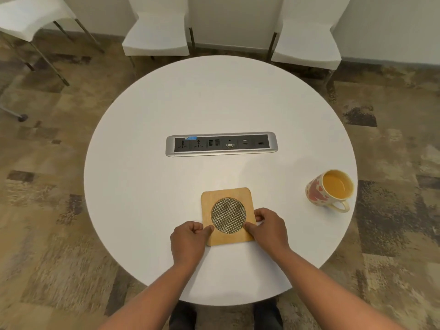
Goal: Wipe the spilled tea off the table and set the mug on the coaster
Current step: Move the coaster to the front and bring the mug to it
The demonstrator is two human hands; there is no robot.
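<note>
Both hands grip the coaster at the 6 o'clock side of the round counter point(142, 163) — the left hand point(189, 242) pinches its near-left corner, the right hand point(269, 231) its near-right edge. The coaster point(228, 216) lies flat and bare. The mug point(329, 189), full of tea, stands well apart at 3 o'clock — not yet placed. No spill or cloth is visible, so wiping looks finished, though I cannot confirm it.

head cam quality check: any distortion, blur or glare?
Head view: wide-angle bend, the round white table bulges and the white chairs lean outward; soft, even light, faint shadows under the left hand and right hand; no harsh glare; patterned mug of tea and square wooden coaster sharp, forearms at the bottom edge slightly smeared.
</note>
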